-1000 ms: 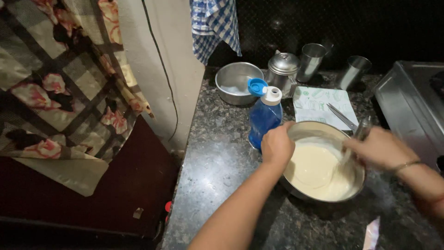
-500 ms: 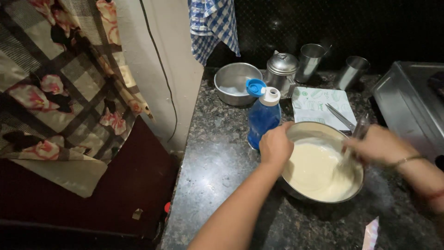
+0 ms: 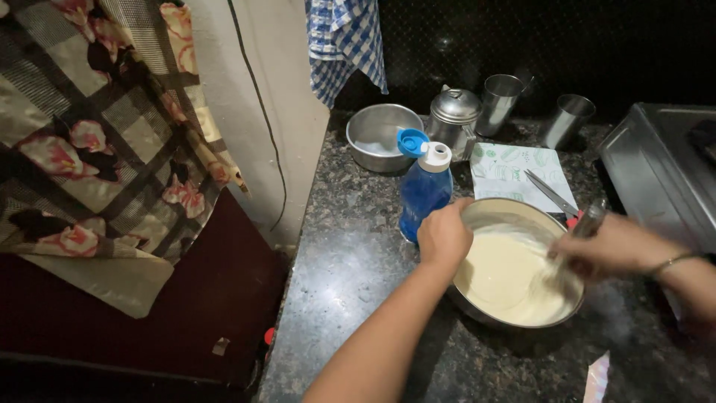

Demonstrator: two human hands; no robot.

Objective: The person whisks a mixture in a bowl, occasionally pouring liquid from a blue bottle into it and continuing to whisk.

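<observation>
Two hands work at a steel mixing bowl that sits right of centre in the frame on a dark speckled stone counter. The left hand is closed over the bowl's near-left rim, fingers curled around the edge. The right hand, a thin bangle on its wrist, is wrapped around the metal handle of a stirring utensil; the tool's lower end dips into the pale, creamy batter that fills much of the bowl, and it is blurred, so its exact shape cannot be told.

Just beside the left hand, toward the upper left of the bowl, stands a blue plastic bottle with a white cap and a flipped-open blue lid. Behind it, in the upper middle of the frame, rest an empty steel bowl, a lidded steel container and two steel tumblers. A printed paper packet lies above the mixing bowl with a pair of scissors across it. A blue checked cloth hangs at the top centre, a steel stove edge fills the right, and a floral curtain covers the left
</observation>
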